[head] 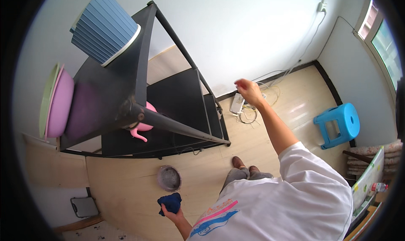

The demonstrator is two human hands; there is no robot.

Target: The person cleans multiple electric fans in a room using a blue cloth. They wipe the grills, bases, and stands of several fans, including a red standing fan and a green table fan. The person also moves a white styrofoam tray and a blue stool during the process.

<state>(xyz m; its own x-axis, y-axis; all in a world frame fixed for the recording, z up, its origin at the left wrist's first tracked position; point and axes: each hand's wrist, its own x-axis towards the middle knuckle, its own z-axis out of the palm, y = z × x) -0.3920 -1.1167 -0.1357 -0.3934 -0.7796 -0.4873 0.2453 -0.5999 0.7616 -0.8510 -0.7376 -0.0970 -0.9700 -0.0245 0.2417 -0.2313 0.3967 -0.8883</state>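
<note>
My left hand (172, 213) grips a bunched dark blue cloth (171, 203), held out over the floor near a round basin (169, 178) that looks to hold greyish water. My right hand (248, 90) is raised in front of the white wall with bent fingers, slightly blurred; whether it holds anything small I cannot tell. A black metal shelf rack (144, 67) stands before me. On its top are a blue ribbed bin (104, 29), lying tilted in this view, and stacked pink and green plastic basins (60, 105). A pink spouted object (144, 127) shows on a lower shelf.
A blue plastic stool (343, 122) stands at the right wall. Cables and a white box (237, 103) lie on the floor beyond the rack. A grey case-like object (84, 207) is at the lower left. A plastic bottle (379, 187) lies on a table at the right.
</note>
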